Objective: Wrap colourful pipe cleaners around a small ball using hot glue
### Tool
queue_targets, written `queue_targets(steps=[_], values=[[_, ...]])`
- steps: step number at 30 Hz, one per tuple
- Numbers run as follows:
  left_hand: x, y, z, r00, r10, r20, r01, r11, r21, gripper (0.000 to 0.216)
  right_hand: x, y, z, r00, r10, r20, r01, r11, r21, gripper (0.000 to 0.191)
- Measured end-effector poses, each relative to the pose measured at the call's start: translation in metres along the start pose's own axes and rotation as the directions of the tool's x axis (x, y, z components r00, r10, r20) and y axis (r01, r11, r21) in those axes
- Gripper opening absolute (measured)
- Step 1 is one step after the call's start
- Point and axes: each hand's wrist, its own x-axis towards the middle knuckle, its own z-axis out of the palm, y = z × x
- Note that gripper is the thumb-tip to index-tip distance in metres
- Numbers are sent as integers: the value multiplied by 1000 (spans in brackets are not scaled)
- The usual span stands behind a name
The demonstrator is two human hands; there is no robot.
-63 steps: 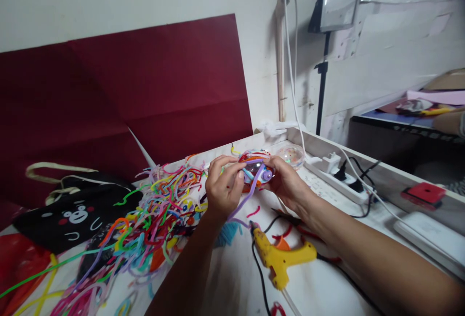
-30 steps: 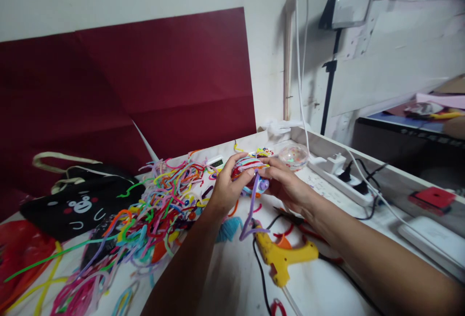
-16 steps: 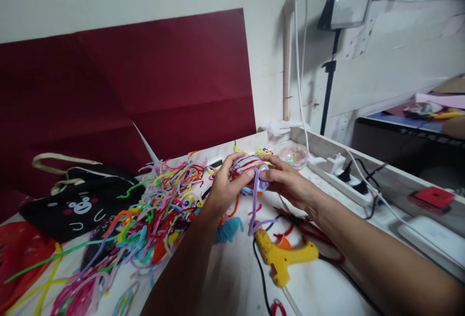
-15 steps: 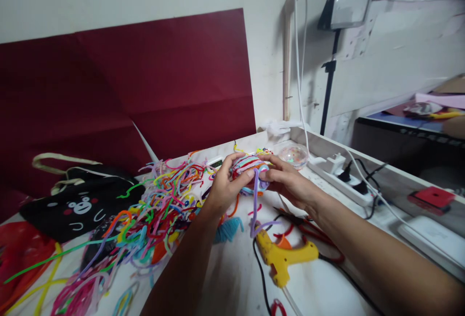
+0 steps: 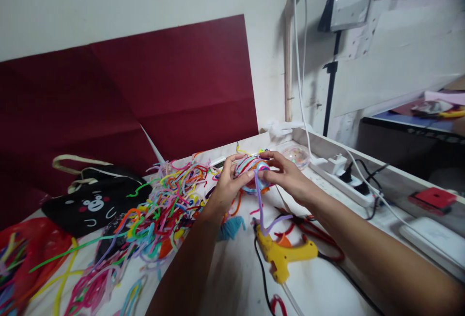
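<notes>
Between my hands is a rounded bundle wound with striped, multicoloured pipe cleaners point(image 5: 253, 163). My left hand point(image 5: 230, 180) grips its left side, thumb on the near face. On the opposite side, my right hand point(image 5: 281, 173) presses it with thumb and fingers. A purple pipe cleaner point(image 5: 259, 200) hangs from the near face and bends to the right at its lower end. Below it a yellow glue gun point(image 5: 285, 255) lies on the white table. A teal tuft of yarn-like strands point(image 5: 230, 228) lies under my left wrist. The underside of the bundle is hidden.
Loose pipe cleaners point(image 5: 170, 209) cover the left of the table, beside a black bag point(image 5: 94, 204) and a red plastic bag point(image 5: 43, 248). A clear dish point(image 5: 297, 155) and a power strip point(image 5: 354, 188) with cords stand at the right. Dark red board point(image 5: 196, 83) leans behind.
The view has swung slightly left, so things sit a little further right and more of the red bag shows. The bundle has turned a little in my hands, showing different stripes.
</notes>
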Motion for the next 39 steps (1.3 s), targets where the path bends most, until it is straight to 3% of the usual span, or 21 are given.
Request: queue_targets(steps=[4,8,12,17,20,23,27,30,32,34,37,39], values=[[2,0,-1,1000,-9,-11,9,1000,-14,65,-2,-1,4,999,-28,-15,28,999,-26,68],[2,1,-6,998,-56,-14,56,998,-23,60,-5,0,9,997,-54,49,54,998,11,61],[-1,-4,-11,994,-96,-52,89,990,-113,56,-8,1,10,996,-63,63,63,998,-9,59],[-10,-10,-25,955,-140,-260,56,950,-308,40,-7,-2,-3,991,-136,15,137,982,-133,46],[-13,-5,-38,897,-213,-388,33,907,-421,25,-11,-7,-14,979,-175,102,197,944,-266,31],[-12,5,-50,852,-248,-460,-3,878,-479,16,-28,-9,-22,959,-147,243,253,830,-496,18],[-10,15,-59,807,-284,-518,-67,827,-559,20,-66,0,-24,924,-10,383,326,544,-773,20],[-11,16,-60,794,-293,-532,-80,819,-569,20,-96,13,-20,904,52,425,386,333,-860,25],[-10,14,-60,789,-291,-541,-88,818,-568,18,-114,22,-16,877,120,466,420,282,-863,29],[-10,11,-60,785,-289,-548,-92,821,-564,14,-129,32,-12,852,181,491,437,268,-858,46],[-9,9,-60,772,-280,-571,-100,833,-545,8,-146,48,-6,849,220,481,431,241,-870,75],[-9,7,-59,766,-270,-583,-105,843,-528,11,-153,59,-3,861,219,459,412,226,-882,81]])
